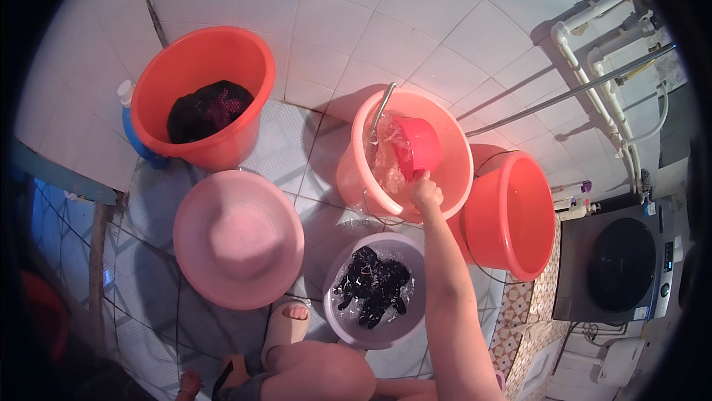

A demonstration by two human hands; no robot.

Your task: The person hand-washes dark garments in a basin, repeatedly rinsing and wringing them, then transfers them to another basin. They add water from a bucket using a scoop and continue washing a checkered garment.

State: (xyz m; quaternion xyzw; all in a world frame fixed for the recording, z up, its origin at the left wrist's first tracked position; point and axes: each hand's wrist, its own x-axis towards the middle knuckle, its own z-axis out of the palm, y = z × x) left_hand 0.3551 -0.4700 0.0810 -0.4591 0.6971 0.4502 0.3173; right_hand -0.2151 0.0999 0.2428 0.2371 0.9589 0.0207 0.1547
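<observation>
My right hand (pixel 427 193) grips the handle of a pink plastic dipper (pixel 421 145). The dipper is tilted inside a light-pink bucket (pixel 459 178), down at the stirred water. In front of my knees, a lilac basin (pixel 334 320) holds a soaked black garment (pixel 371 284) in water. A pink basin (pixel 192 239) stands left of it; I see no clothes in that one. My left hand (pixel 191 383) shows small and dim at the bottom edge, left of my knee. Its fingers look curled, but whether they hold anything is unclear.
An orange-red tub (pixel 256 123) with dark clothes (pixel 206 111) stands by the wall, a blue bottle (pixel 136 136) beside it. Right of the light-pink bucket is a red bucket (pixel 489 217). Beyond are a front-loading washing machine (pixel 612 267) and white pipes (pixel 584 78). Wet tiles (pixel 317 234) lie underfoot.
</observation>
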